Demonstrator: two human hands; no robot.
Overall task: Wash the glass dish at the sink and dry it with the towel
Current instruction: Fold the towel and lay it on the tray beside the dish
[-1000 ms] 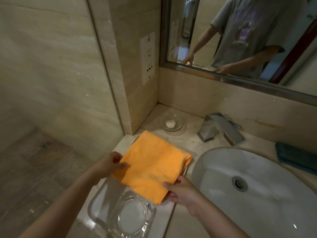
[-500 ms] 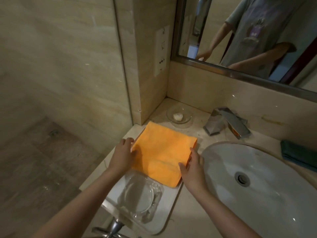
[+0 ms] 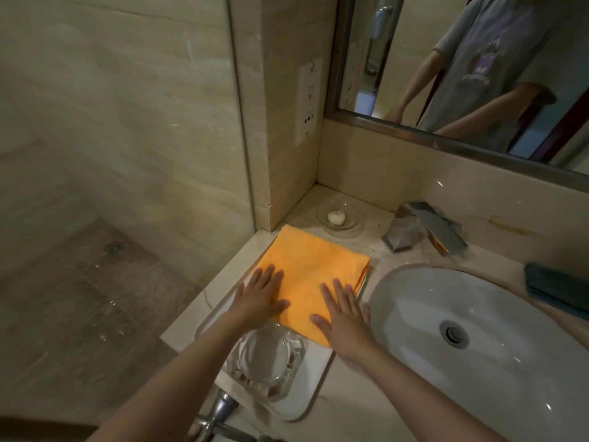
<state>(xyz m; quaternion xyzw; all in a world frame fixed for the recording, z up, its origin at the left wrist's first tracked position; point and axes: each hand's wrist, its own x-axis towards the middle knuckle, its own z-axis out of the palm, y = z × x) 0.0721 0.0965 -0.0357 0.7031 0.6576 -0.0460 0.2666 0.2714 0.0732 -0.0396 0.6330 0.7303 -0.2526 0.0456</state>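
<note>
I look down from my head camera at a bathroom bench beside a white sink (image 3: 497,330). Both my hands lie flat on a folded orange towel (image 3: 306,269), which rests on the far half of a white tray (image 3: 314,390) at the bench's left edge. My left hand (image 3: 259,298) presses the towel's left side, fingers (image 3: 271,279) straight and spread, holding nothing. My right hand (image 3: 342,320) presses the towel's near right part the same way, fingers straight and gripping nothing. The glass dish (image 3: 267,362) sits on the near half of the same tray, just near of the towel and between my forearms; whether the towel's near corner touches its rim I cannot tell.

I judge this step to be settling the towel flat, with the dish set down beside it. To do it well I press evenly with both palms, smoothing outward so the folded layers stay square on the tray. I keep my wrists high, clear of the dish, because heavy glass slides easily on a smooth tray and the bench edge is close on the left. A faucet (image 3: 424,228) stands far of the sink, and a small soap dish (image 3: 339,218) lies far of the towel.
</note>
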